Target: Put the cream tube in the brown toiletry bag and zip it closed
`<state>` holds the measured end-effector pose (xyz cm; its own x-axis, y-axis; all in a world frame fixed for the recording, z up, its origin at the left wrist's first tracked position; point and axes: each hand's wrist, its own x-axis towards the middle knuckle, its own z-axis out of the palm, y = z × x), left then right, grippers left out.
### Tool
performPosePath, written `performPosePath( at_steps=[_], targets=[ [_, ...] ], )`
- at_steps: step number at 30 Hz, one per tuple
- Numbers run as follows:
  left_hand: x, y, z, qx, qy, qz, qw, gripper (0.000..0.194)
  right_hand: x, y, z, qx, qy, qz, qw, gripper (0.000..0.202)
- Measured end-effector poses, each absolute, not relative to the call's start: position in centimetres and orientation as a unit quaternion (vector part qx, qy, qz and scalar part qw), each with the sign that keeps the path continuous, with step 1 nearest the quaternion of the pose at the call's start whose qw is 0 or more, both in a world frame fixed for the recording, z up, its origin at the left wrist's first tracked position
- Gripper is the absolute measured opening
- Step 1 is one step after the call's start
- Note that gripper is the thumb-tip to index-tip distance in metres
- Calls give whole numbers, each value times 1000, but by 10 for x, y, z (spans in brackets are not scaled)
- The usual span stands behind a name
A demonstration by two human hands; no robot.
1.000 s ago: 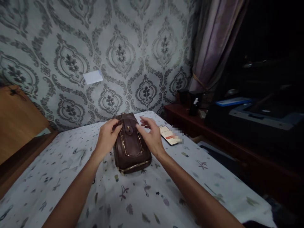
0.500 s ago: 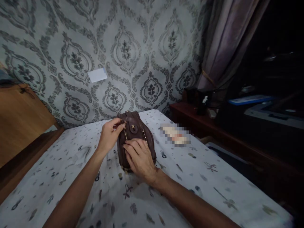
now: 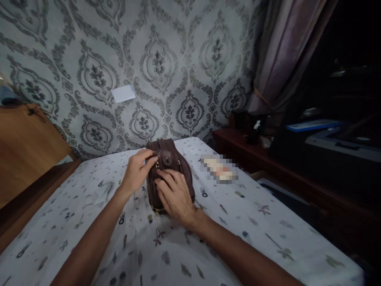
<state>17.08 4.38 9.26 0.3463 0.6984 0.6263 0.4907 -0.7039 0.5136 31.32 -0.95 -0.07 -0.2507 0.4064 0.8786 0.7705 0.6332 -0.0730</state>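
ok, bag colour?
Dark brown bag with gold-toned zips; shows best in the head view.

One camera only, worn on the person's head, looking forward and down along both forearms across the white patterned bed (image 3: 268,238) toward the grey damask-papered wall (image 3: 184,47), close to the hands.

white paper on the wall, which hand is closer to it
Left. The left hand grips the upper left edge of the brown bag, below the white paper and slightly to its right. The right hand lies flat on the bag's front, lower and further right.
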Motion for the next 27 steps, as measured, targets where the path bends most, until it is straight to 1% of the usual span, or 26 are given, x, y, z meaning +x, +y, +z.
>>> performPosePath(
  at_steps=[4, 11, 14, 18, 21, 24, 27],
  targets=[
    [170, 40, 92, 817, 350, 442, 118, 21, 313, -11, 0, -391, -768, -188, 471, 26],
    [168, 36, 89, 840, 330, 422, 84, 21, 313, -11, 1, -386, -764, -196, 478, 25],
    [167, 34, 89, 852, 324, 403, 85, 23, 313, -11, 0, -386, -764, -192, 481, 26],
    [165, 32, 87, 847, 322, 409, 108, 20, 313, -12, 1, -377, -757, -192, 498, 23],
    [167, 32, 82, 812, 351, 436, 164, 22, 316, -13, 7, -341, -757, -171, 530, 19],
    [171, 38, 79, 772, 385, 463, 205, 22, 324, -12, 17, -311, -736, -137, 586, 15],
    [175, 48, 77, 748, 400, 489, 204, 19, 337, -4, 25, -369, -661, -121, 642, 10]
  ],
)
